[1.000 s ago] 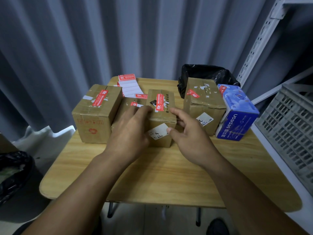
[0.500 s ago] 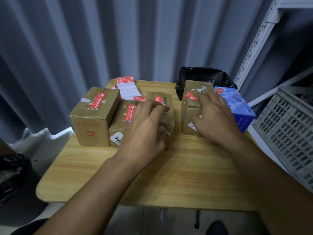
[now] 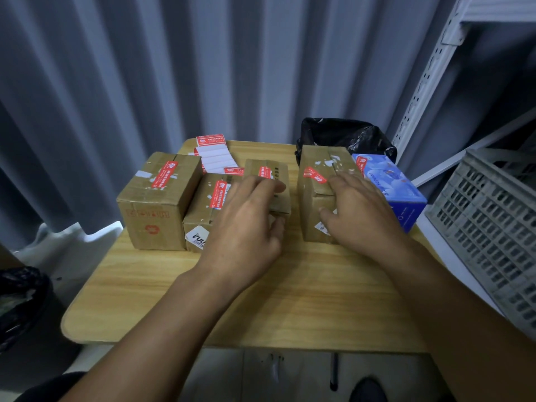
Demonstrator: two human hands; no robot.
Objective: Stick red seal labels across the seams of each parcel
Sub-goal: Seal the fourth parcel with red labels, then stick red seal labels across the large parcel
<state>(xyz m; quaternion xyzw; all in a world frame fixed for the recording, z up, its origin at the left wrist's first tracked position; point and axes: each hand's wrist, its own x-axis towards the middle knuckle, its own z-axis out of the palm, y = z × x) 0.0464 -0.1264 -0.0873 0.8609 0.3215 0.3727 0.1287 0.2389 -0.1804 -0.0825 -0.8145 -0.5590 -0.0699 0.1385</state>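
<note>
Three brown parcels stand side by side on the wooden table: a large one at the left, a low one beside it, and a small one in the middle. A taller parcel and a blue box stand to the right. Each carries a red seal label on top. My left hand grips the small parcel, fingers on top, thumb on its front. My right hand grips the taller parcel the same way. A stack of red-and-white labels lies behind the parcels.
A black plastic bag sits at the table's back edge behind the taller parcel. A grey slotted crate stands close on the right, under a metal shelf upright. A dark bin is at the lower left. Grey curtain behind.
My right hand left the small middle parcel and moved right onto the taller parcel. My left hand slid over the top of the small parcel and stays there.
</note>
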